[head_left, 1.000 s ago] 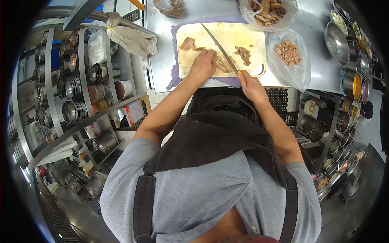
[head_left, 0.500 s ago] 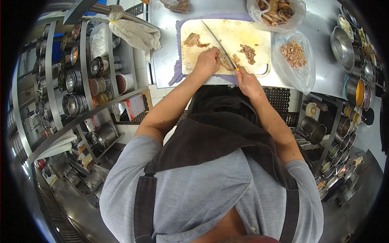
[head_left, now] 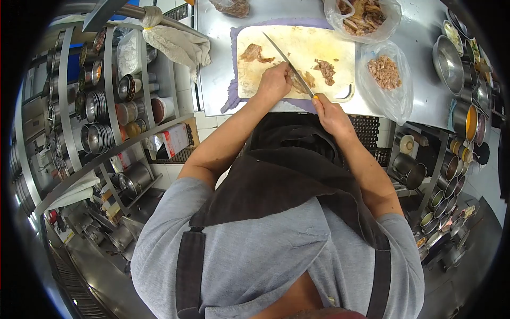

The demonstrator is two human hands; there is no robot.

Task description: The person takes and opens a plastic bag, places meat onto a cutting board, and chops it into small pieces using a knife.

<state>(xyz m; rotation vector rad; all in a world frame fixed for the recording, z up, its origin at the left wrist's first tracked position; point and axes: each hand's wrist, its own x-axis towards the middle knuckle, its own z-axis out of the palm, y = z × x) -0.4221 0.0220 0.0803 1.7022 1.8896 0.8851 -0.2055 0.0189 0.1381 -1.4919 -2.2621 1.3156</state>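
Note:
My right hand (head_left: 332,114) is closed round the yellow handle of a long knife (head_left: 287,59), whose blade slants up and left across the white cutting board (head_left: 297,37). The fingers of my left hand (head_left: 275,84) are curled down on a piece of meat (head_left: 295,85), close to the left side of the blade. Part of that meat is hidden under the fingers and the knife. Chopped meat (head_left: 325,71) lies in a small heap to the right of the blade. A larger brown scrap of meat (head_left: 252,52) rests at the board's left.
A purple cloth (head_left: 232,90) lies under the board on the steel table (head_left: 217,64). To the right is a plastic bag of diced meat (head_left: 384,72); behind it, a bag of larger meat pieces (head_left: 364,18). Metal bowls (head_left: 449,64) line the far right, shelves (head_left: 109,80) the left.
My right hand has moved slightly down and right, drawing the knife back with it. My left hand has shifted a little to the right and stays on the meat.

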